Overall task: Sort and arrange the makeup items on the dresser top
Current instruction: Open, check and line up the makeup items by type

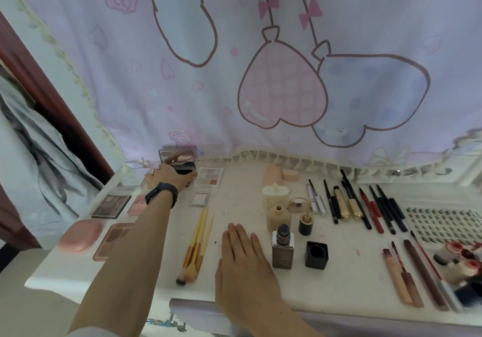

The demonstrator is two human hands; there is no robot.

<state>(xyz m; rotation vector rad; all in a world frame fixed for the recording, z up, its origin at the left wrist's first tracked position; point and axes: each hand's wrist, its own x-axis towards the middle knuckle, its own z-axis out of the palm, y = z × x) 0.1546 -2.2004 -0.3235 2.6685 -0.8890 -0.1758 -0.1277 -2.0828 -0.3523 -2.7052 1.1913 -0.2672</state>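
- Printed curtain [260, 75]: pale lilac with heart balloons and bows, hanging behind the whole far edge.
- Dresser top [242, 201]: white, with makeup laid out across it from left to right.
- Left hand [167, 177]: arm stretched far and left, back of the hand up, dark wristband [161, 193] on the wrist. The fingers curl over a black compact [184, 165] at the far left and appear to grasp it, though the fingertips are partly hidden. The compact's mirrored lid stands open against the curtain.
- Right hand [242, 255]: lying palm down near the front edge at centre, fingers straight and together, holding nothing.
- Lash tray [440, 222]: far right, rows of dark lashes.
- Pink oval case [79, 235]: near left corner.
- Eyeshadow palettes: dark one [110, 205] at left, pale one [208, 177] just right of the compact.
- Pencils and liners [365, 206]: a row right of centre.
- Gold-handled brushes [198, 242]: between the two forearms.
- Square bottle [283, 250]: upright, just right of the right hand.
- Black cap [316, 255]: beside the bottle.
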